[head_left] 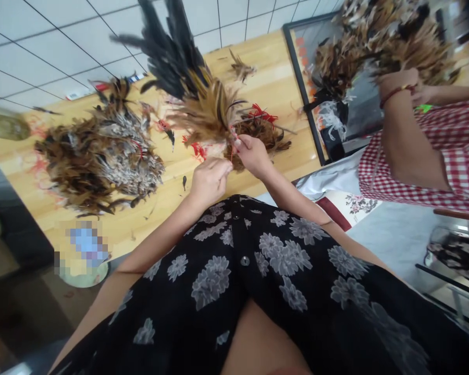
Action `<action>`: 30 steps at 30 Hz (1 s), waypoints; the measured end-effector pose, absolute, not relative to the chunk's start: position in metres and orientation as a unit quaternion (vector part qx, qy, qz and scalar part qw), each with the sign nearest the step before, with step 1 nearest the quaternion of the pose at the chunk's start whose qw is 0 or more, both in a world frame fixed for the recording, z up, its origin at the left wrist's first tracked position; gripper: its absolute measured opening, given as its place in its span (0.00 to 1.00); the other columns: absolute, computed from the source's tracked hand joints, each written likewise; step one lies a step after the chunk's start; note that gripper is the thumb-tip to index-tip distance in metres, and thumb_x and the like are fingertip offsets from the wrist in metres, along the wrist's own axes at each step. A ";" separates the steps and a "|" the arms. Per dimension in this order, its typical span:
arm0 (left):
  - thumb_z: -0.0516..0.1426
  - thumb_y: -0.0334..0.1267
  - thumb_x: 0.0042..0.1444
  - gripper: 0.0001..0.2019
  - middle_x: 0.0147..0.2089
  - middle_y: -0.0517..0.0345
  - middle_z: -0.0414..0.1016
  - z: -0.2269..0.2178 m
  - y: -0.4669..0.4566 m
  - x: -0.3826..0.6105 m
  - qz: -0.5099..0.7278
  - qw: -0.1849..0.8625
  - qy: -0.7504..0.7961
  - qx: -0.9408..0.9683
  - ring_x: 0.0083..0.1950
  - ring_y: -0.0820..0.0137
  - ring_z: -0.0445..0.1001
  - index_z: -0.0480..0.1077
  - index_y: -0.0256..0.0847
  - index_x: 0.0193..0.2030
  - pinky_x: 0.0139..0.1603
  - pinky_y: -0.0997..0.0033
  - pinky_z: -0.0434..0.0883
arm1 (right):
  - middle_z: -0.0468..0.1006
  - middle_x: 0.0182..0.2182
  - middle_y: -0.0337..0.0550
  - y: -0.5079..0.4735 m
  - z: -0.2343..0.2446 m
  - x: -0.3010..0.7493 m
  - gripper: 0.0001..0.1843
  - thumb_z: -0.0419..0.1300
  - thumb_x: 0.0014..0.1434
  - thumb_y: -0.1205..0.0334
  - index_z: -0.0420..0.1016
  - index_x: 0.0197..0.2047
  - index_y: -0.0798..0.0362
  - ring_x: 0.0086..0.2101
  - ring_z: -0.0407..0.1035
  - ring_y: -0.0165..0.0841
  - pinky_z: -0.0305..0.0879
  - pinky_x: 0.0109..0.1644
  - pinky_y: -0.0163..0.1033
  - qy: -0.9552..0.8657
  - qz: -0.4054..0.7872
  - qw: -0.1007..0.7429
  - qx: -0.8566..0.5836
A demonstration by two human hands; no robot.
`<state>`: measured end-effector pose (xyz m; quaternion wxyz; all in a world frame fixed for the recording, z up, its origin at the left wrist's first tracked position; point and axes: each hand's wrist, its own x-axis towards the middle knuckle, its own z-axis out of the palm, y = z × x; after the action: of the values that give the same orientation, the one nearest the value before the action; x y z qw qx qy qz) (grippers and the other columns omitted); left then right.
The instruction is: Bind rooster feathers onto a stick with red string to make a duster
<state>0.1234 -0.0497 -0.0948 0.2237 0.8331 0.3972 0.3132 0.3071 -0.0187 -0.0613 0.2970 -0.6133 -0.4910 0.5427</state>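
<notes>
At the left, a large heap of brown and greyish-white feathers (pixel 101 156) lies on the wooden table (pixel 175 174). Next comes the left hand (pixel 210 181), whose fingertips pinch a thin red thread (pixel 232 152). Above it, the feather bundle (pixel 203 104) is held over the table: long black plumes point away, and golden-brown feathers with dark streaks spread around its base. The right hand (pixel 254 154) grasps this base. A smaller brown pile (pixel 271 136) lies partly hidden behind it. Farther right, a co-worker's hand (pixel 398 86) touches another feather mass (pixel 398 47), which partly covers a black-framed panel (pixel 303 91).
</notes>
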 end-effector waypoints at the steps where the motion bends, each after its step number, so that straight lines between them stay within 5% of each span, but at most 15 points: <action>1: 0.49 0.38 0.71 0.13 0.34 0.50 0.79 -0.094 -0.049 0.124 0.308 0.215 0.399 0.836 0.38 0.57 0.78 0.72 0.46 0.37 0.44 0.57 0.75 | 0.71 0.30 0.39 -0.020 -0.060 0.305 0.17 0.53 0.78 0.63 0.67 0.33 0.50 0.38 0.70 0.33 0.65 0.46 0.35 -0.534 0.484 0.253 -0.646; 6: 0.54 0.39 0.66 0.06 0.31 0.52 0.73 -0.096 -0.040 0.114 0.267 0.224 0.423 0.836 0.37 0.56 0.75 0.69 0.46 0.36 0.47 0.56 0.74 | 0.83 0.51 0.52 -0.026 -0.052 0.297 0.15 0.50 0.76 0.69 0.78 0.52 0.53 0.48 0.78 0.41 0.69 0.51 0.42 -0.642 0.266 0.070 -0.716; 9: 0.54 0.39 0.65 0.06 0.32 0.51 0.73 -0.095 -0.036 0.107 0.250 0.230 0.425 0.839 0.37 0.56 0.73 0.68 0.46 0.36 0.46 0.57 0.72 | 0.83 0.53 0.55 -0.026 -0.057 0.297 0.20 0.47 0.76 0.71 0.79 0.57 0.54 0.49 0.79 0.42 0.70 0.51 0.42 -0.667 0.218 0.027 -0.712; 14: 0.59 0.37 0.58 0.07 0.30 0.53 0.68 -0.077 -0.014 0.090 0.201 0.281 0.412 0.843 0.36 0.57 0.66 0.67 0.48 0.30 0.47 0.54 0.72 | 0.84 0.47 0.58 -0.023 -0.062 0.309 0.19 0.49 0.74 0.74 0.82 0.53 0.57 0.48 0.78 0.42 0.68 0.50 0.42 -0.712 0.217 -0.016 -0.668; 19: 0.63 0.34 0.58 0.05 0.31 0.56 0.64 -0.043 0.024 0.064 0.081 0.308 0.446 0.836 0.46 0.62 0.65 0.73 0.42 0.32 0.71 0.42 0.67 | 0.84 0.41 0.56 -0.026 -0.058 0.327 0.15 0.54 0.71 0.74 0.84 0.45 0.56 0.48 0.78 0.43 0.66 0.50 0.43 -0.757 0.237 -0.020 -0.609; 24: 0.50 0.50 0.74 0.25 0.41 0.58 0.69 -0.030 0.056 0.040 0.019 0.269 0.440 0.857 0.64 0.66 0.69 0.79 0.29 0.41 0.77 0.33 0.52 | 0.84 0.39 0.50 -0.032 -0.039 0.343 0.13 0.56 0.70 0.72 0.83 0.41 0.54 0.46 0.78 0.41 0.63 0.45 0.41 -0.821 0.248 -0.053 -0.512; 30: 0.55 0.63 0.71 0.35 0.39 0.61 0.69 -0.033 0.060 0.023 0.092 0.312 0.528 0.784 0.56 0.69 0.77 0.80 0.24 0.46 0.75 0.48 0.63 | 0.87 0.46 0.50 -0.028 0.007 0.351 0.18 0.51 0.72 0.70 0.84 0.49 0.56 0.49 0.80 0.41 0.58 0.40 0.41 -0.837 0.202 -0.098 -0.499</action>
<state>0.0229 0.0597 -0.0335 0.3116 0.7845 0.5282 0.0920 0.3513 -0.0284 0.0070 -0.0975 -0.4985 -0.8374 0.2016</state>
